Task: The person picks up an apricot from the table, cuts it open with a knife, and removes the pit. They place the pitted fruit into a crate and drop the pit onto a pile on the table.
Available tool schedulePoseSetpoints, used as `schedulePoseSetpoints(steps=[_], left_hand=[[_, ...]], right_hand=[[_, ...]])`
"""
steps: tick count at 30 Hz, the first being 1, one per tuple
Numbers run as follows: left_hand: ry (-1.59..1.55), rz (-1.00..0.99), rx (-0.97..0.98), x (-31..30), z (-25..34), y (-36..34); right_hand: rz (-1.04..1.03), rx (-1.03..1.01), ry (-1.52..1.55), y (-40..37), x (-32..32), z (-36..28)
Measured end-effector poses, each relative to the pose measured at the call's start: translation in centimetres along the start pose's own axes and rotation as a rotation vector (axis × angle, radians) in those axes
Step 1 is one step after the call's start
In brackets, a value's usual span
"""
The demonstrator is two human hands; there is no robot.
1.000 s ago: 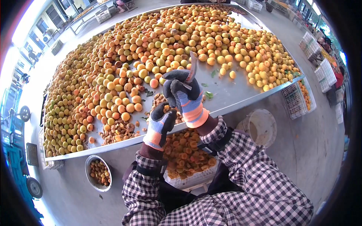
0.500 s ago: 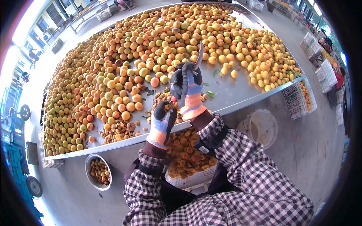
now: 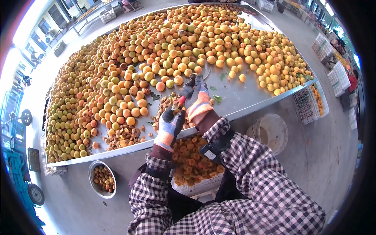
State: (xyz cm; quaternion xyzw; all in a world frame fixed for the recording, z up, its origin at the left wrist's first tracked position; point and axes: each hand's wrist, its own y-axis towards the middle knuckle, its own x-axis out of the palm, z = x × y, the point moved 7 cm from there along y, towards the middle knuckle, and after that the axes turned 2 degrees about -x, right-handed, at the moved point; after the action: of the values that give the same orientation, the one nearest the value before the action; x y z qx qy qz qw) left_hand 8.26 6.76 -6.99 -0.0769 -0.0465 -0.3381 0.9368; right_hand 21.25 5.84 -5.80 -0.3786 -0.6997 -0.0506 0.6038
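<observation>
My right hand (image 3: 197,96), in a black-palmed knit glove, is closed round the red handle (image 3: 182,100) of a knife. The knife's curved blade (image 3: 207,73) points away over the metal table, and an apricot (image 3: 197,69) lies right at the fingertips. Just left and nearer to me, my left hand (image 3: 171,123) wears a matching glove. Its thumb and fingers are pinched together over the table's front edge; what they hold is too small to make out. Behind the hands lies a heap of brownish pits and scraps (image 3: 166,102).
Apricots (image 3: 164,51) cover much of the metal table (image 3: 243,100). Below its edge stands a crate of halved apricots (image 3: 196,162). A bowl of dark fruit (image 3: 102,178) is on the floor at left, a pale bucket (image 3: 272,133) at right. Another scrap heap (image 3: 123,137) lies left.
My right hand has turned, bringing the raised knife blade down low over the table and exposing the red handle. My left hand stays almost in place, still pinched.
</observation>
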Motion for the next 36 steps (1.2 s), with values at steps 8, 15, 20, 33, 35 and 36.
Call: schedulePoseSetpoints(steps=[8, 15, 20, 33, 35, 36], left_hand=[[-0.087, -0.082, -0.217, 1.1, 1.5, -2.0], [0.586, -0.545, 0.23, 2.1, 5.6, -6.1], [0.432, -0.272, 0.071, -1.1, 6.3, -5.1], [0.05, 0.138, 0.248, -6.2, 4.3, -2.6], [0.229, 0.206, 0.289, -6.3, 6.3, -3.2], [0.315, 0.22, 0.311, -6.3, 6.3, -3.0]], right_hand=[[-0.182, -0.014, 0.095, -0.5, 2.9, -2.8], [-0.129, -0.43, -1.27, 2.0, 4.6, -7.8], [-0.292, -0.369, -2.177, 6.6, 3.1, -4.0], [-0.525, -0.081, -1.695, 5.0, 3.4, -0.5], [-0.565, -0.017, -1.563, 1.6, 3.7, 0.4], [-0.614, 0.03, -1.496, -1.2, 4.5, 0.9]])
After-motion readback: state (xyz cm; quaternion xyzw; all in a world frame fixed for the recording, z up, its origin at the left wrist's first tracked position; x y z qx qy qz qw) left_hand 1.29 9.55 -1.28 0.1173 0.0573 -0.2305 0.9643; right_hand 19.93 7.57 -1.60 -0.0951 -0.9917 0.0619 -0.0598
